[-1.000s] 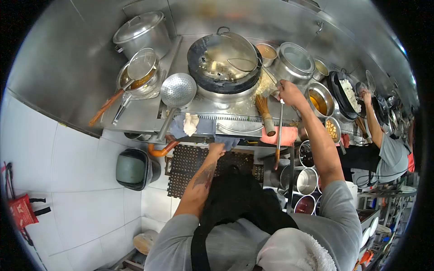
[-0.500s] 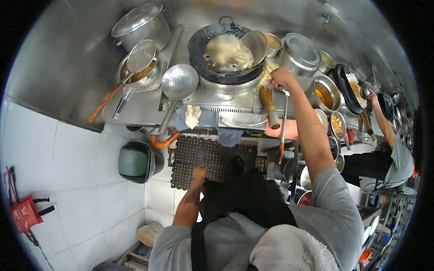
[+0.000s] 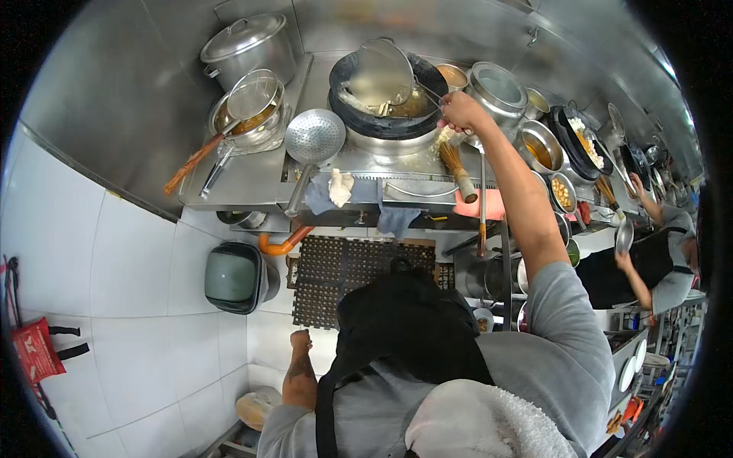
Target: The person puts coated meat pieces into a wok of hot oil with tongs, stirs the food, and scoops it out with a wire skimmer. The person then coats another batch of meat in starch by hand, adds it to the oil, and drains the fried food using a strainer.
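My right hand (image 3: 462,113) is closed round the handle of a large round strainer (image 3: 382,72). The strainer is tilted over the black wok (image 3: 366,126) on the stove, covering part of what is inside. Pale food (image 3: 355,101) shows at the wok's left side, and brownish liquid (image 3: 416,105) at its right. A bamboo wok brush (image 3: 458,172) and a ladle with a long handle (image 3: 482,198) lie below my right hand. My left hand (image 3: 301,340) hangs low by the black floor mat (image 3: 328,275), curled into a fist with nothing visible in it.
A perforated skimmer (image 3: 314,136) lies left of the wok, near a bowl with a sieve (image 3: 254,95) and a lidded pot (image 3: 248,49). Pots of sauce (image 3: 540,149) stand at right. A co-worker (image 3: 641,263) works farther right. A bin (image 3: 233,276) stands on the floor.
The strainer has moved left across the wok and now hides much of the pale food. My right hand has shifted slightly left. My left hand has dropped back toward my body.
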`<state>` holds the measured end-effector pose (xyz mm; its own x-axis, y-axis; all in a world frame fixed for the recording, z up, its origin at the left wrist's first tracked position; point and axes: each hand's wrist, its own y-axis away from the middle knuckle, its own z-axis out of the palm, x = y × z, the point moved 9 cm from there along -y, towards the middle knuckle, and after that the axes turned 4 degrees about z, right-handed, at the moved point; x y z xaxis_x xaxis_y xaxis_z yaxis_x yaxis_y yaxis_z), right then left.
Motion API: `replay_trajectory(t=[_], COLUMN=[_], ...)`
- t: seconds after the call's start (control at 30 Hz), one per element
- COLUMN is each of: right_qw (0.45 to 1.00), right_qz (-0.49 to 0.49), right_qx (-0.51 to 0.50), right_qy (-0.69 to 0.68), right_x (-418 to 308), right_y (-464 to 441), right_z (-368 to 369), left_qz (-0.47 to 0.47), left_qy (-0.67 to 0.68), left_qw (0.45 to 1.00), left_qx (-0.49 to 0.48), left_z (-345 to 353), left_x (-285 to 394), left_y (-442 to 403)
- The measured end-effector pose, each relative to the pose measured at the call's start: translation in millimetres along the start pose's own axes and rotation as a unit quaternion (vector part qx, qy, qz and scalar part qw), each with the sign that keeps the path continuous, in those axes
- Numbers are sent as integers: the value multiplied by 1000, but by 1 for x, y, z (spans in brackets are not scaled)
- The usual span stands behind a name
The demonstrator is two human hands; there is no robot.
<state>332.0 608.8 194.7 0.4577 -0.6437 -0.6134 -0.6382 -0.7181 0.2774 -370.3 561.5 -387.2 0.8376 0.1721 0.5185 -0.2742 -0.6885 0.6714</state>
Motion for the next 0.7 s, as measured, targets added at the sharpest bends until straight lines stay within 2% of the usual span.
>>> replay_trajectory(t=[0.03, 0.07, 0.13, 0.17, 0.2, 0.3, 0.33, 0.37, 0.43, 0.47, 0.53, 0.57, 0.7], right_qw=[1000, 999, 996, 984, 962, 955, 955, 954, 990, 990, 995, 995, 996], right_qz=[0, 6, 12, 49, 85, 87, 103, 104, 89, 88, 86, 85, 73], right_qx=[1, 5, 13, -24, -62, -35, 7, 5, 37, 31, 53, 48, 44], right_qy=[1, -42, -85, -169, -252, -283, -278, -279, -104, -105, -25, -26, 5], right_x=[3, 10, 21, 33, 44, 70, 73, 74, 81, 80, 80, 82, 96], right_y=[-3, -7, -9, -10, -11, -25, -22, -27, -43, -50, -62, -69, -104], right_z=[1, 2, -8, -9, -9, -39, -54, -65, -94, -103, -121, -122, -114], left_qz=[2, 137, 155, 167, 78, 187, 135, 115, 77, 87, 39, 15, 17], left_qy=[1, -88, 63, 136, 160, 232, 184, 153, 90, 94, 122, 136, 141], left_qw=[1000, 986, 985, 974, 983, 953, 972, 980, 992, 991, 990, 989, 988], left_qx=[0, 18, 51, 66, 41, 54, 54, 51, 42, 47, 54, 58, 53], left_z=[-2, -13, -4, -4, 6, 1, -3, -7, -14, -12, -9, -9, -10], left_x=[7, 50, 42, 51, 42, 75, 85, 90, 101, 91, 72, 68, 78], left_y=[4, 21, -1, -1, -4, -1, 11, 22, 44, 44, 45, 50, 57])
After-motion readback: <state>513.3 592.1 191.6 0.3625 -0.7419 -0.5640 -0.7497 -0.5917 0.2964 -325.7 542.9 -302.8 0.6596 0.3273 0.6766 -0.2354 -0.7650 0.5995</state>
